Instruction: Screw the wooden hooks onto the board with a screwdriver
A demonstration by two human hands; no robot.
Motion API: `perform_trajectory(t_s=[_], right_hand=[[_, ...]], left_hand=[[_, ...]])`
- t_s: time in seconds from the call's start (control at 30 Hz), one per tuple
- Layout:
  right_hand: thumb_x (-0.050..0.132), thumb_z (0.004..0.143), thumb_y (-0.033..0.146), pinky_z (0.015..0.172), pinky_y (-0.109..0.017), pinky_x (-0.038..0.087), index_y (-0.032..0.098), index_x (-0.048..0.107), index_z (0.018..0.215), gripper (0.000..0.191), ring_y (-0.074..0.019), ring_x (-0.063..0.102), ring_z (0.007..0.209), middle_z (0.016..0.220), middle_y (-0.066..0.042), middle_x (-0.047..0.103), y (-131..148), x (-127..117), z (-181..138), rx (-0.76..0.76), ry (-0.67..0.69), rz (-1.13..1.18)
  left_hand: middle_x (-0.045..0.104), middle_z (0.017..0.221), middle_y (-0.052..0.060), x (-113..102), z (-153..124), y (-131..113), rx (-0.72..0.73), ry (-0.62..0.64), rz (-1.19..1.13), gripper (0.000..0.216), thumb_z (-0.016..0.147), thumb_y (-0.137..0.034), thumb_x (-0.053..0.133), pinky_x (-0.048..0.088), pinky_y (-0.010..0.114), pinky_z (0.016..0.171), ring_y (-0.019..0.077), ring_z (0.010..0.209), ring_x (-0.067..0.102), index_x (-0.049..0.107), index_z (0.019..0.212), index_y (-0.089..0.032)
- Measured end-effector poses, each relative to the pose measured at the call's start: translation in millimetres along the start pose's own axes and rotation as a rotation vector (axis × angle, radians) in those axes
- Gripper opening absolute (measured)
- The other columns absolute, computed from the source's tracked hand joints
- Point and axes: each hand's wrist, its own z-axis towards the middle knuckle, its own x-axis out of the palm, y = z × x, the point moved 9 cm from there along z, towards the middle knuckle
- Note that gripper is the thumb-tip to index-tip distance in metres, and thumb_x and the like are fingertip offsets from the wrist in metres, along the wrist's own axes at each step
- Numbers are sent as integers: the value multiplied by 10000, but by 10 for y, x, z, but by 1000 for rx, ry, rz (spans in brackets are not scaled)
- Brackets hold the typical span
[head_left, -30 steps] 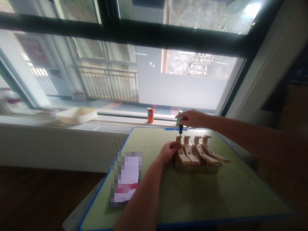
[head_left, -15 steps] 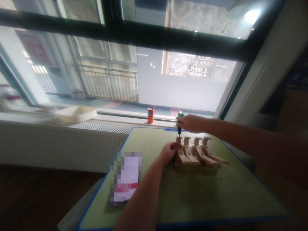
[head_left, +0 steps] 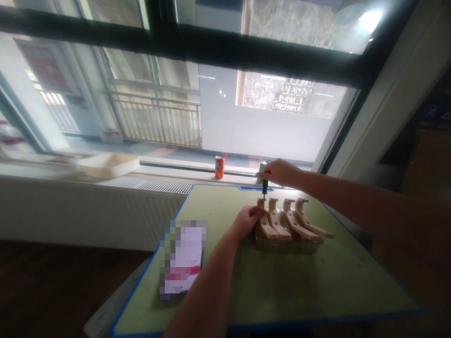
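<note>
Wooden hook rack (head_left: 289, 227) on green worktop (head_left: 282, 286), gripped at its near end by left hand (head_left: 246, 220); right hand (head_left: 280, 172) closed around upright screwdriver (head_left: 263, 180) above it.

no readable text; orange can (head_left: 219, 167) label blurred

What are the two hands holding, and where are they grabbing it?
The right hand grips a screwdriver by its green handle, tip down on the wooden rack. The left hand holds the rack's left end piece.
</note>
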Motion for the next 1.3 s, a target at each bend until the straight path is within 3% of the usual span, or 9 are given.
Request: perform_trajectory(t_s=[0.2, 0.33, 0.43, 0.53, 0.67, 0.87, 1.0, 1.2, 1.3], right_hand=[[391, 892, 312, 595, -248, 355, 165, 658, 981, 317, -137, 562, 666, 831, -69, 678, -3, 43, -21, 39, 23, 39], [408, 873, 300, 568, -272, 358, 151, 689, 831, 321, -142, 537, 597, 725, -77, 665, -75, 90, -36, 32, 130, 48], [432, 859, 314, 528, -268, 366, 174, 702, 864, 304, -118, 520, 519, 691, -56, 670, -205, 131, -26, 45, 234, 87], [451, 843, 412, 490, -265, 354, 171, 704, 768, 357, -99, 484, 439, 588, -35, 639, -333, 146, 4, 79, 292, 103], [483, 786, 558, 501, -268, 340, 154, 672, 600, 484, -95, 457, 425, 486, -20, 578, -351, 88, 9, 110, 233, 49], [439, 852, 388, 593, -251, 377, 189, 696, 944, 338, -128, 558, 618, 762, -34, 690, -118, 24, -121, 10, 100, 124], [426, 858, 340, 644, -260, 383, 206, 670, 1048, 337, -146, 577, 706, 926, -50, 698, -73, 22, -170, -45, 123, 110], [385, 846, 551, 512, -274, 318, 159, 643, 556, 552, -101, 433, 431, 472, -22, 560, -166, -20, -149, 21, 159, -4], [390, 856, 519, 533, -272, 328, 161, 689, 652, 509, -103, 449, 457, 519, -24, 587, -122, -35, -158, -13, 116, -33]], left_hand=[[611, 983, 77, 11, 11, 41, -21, 11, 9, 412, 760, -509, 564, 440, 315, 808, 182, 848, 569, 690, 967, -175], [608, 994, 80, 17, 10, 27, -11, 21, 2, 412, 768, -504, 557, 439, 312, 803, 180, 844, 565, 688, 971, -170], [610, 971, 76, 22, 0, -25, 13, 32, 15, 404, 781, -496, 542, 439, 313, 807, 184, 846, 565, 692, 963, -168], [612, 965, 76, 19, -11, -61, 20, 34, 21, 407, 781, -493, 539, 439, 312, 809, 186, 844, 565, 694, 960, -162], [608, 968, 77, 11, -16, -67, 27, 22, 20, 413, 789, -494, 528, 435, 311, 818, 187, 848, 564, 693, 960, -156], [613, 974, 80, 21, -4, -23, 12, 32, 4, 408, 782, -493, 545, 430, 311, 827, 193, 873, 560, 691, 977, -166], [628, 985, 84, 23, -4, -38, 11, 35, -23, 401, 778, -484, 554, 435, 311, 816, 190, 856, 568, 693, 968, -160], [624, 989, 91, 29, -7, -59, 31, 48, -16, 425, 779, -504, 545, 451, 314, 785, 195, 842, 582, 692, 955, -146], [625, 985, 91, 27, 1, -49, 33, 48, -29, 424, 780, -502, 544, 455, 317, 782, 200, 851, 587, 690, 955, -144]])
